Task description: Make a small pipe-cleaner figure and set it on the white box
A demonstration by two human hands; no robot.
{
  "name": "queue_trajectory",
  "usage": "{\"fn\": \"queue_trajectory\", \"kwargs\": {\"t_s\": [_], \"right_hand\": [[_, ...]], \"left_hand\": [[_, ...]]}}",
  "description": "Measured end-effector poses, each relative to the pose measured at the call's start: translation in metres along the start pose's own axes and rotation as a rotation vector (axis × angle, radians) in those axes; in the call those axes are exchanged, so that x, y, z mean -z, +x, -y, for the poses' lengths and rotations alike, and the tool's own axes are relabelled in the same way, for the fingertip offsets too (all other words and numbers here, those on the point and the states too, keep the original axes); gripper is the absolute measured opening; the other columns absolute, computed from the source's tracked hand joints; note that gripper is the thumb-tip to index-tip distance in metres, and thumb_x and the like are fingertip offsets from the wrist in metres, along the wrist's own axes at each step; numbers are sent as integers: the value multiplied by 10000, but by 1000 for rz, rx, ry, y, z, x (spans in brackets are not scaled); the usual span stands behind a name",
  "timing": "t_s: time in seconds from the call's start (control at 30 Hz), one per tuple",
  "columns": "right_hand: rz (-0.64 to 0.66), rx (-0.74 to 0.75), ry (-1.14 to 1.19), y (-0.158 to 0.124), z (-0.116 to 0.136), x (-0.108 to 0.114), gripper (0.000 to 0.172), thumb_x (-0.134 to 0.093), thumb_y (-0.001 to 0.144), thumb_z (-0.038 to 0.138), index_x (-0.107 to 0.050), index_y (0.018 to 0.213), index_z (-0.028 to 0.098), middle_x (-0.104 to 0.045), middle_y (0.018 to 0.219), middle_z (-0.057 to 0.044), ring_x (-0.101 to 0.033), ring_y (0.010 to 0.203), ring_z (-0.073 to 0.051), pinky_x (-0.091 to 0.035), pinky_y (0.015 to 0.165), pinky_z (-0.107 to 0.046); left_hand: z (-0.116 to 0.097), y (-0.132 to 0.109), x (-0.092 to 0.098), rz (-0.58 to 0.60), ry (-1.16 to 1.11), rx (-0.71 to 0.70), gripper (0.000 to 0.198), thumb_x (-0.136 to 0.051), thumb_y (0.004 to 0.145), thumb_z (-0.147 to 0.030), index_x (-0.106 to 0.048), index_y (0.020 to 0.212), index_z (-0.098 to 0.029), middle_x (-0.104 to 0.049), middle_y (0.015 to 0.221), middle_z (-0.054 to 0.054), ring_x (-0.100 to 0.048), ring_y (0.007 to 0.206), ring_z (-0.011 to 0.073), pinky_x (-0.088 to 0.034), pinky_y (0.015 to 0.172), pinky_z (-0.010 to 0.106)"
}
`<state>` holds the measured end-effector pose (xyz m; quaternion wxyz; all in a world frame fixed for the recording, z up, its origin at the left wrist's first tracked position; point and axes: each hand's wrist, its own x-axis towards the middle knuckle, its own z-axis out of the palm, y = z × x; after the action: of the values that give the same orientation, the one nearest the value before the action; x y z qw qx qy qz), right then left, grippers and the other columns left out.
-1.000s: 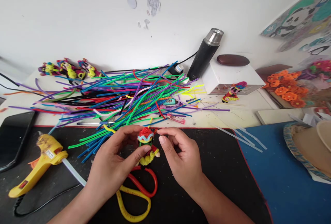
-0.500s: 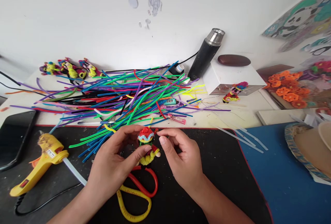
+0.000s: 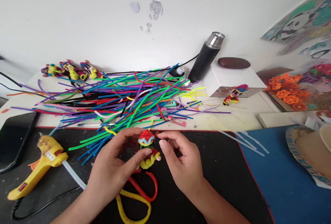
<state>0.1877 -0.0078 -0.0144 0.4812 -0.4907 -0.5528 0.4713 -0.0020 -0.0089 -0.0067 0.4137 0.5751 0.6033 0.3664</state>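
Doll (image 3: 146, 144) sits pinched between the left hand (image 3: 117, 163)'s thumb and fingers, long axis near-upright, cap (image 3: 146, 136) toward twelve o'clock; right hand (image 3: 184, 162) curls at its three o'clock, any pinch unclear.

I hold a small fuzzy figure (image 3: 146, 144) roughly upright in my left hand (image 3: 117, 167), my thumb across its front. Its red cap (image 3: 146, 135) is bunched on top, edged with a wavy light-blue band (image 3: 145, 141) and yellow beneath. Lower down I see green, then red and yellow clothing (image 3: 148, 163), with a pale-tipped arm (image 3: 156, 154) sticking out toward my right hand (image 3: 183, 163). My thumb hides part of its middle.
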Motion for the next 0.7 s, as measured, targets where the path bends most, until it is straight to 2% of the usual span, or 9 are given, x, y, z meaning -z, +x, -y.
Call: {"fn": "queue_trajectory", "kwargs": {"t_s": [0.27, 0.47, 0.57, 0.7], "right_hand": [[9, 56, -81, 0, 3, 1, 124, -625, 1008, 250, -727, 980, 185, -712, 697, -7, -653, 573, -127, -487, 557, -212], [-18, 19, -53, 0, 4, 2, 146, -623, 1011, 287, -724, 990, 183, -705, 691, -10, -632, 564, -130, -474, 540, -214], [-55, -12, -33, 1, 5, 2, 186, -621, 1013, 330, -733, 959, 192, -696, 681, -11, -601, 563, -130, -457, 532, -217], [-98, -83, 39, 1, 6, 1, 221, -643, 1005, 379, -741, 908, 207, -600, 581, 27, -476, 477, -102, -376, 456, -206]], "left_hand": [[-4, 2, -1, -16, 5, -18, 398, -804, 837, -466, -700, 1155, -250, -773, 1002, 37, -738, 853, 228, -614, 763, 320], [-8, 2, 3, -12, -122, 40, 392, -843, 796, -439, -715, 1112, -246, -792, 977, 53, -757, 835, 242, -633, 720, 303], [-11, -4, 7, -14, -199, 76, 400, -889, 738, -445, -742, 1060, -258, -790, 927, 53, -757, 798, 253, -635, 661, 295], [-19, -18, 10, -124, -318, 94, 464, -943, 605, -562, -785, 932, -273, -776, 896, 59, -746, 774, 277, -643, 635, 320]]}}
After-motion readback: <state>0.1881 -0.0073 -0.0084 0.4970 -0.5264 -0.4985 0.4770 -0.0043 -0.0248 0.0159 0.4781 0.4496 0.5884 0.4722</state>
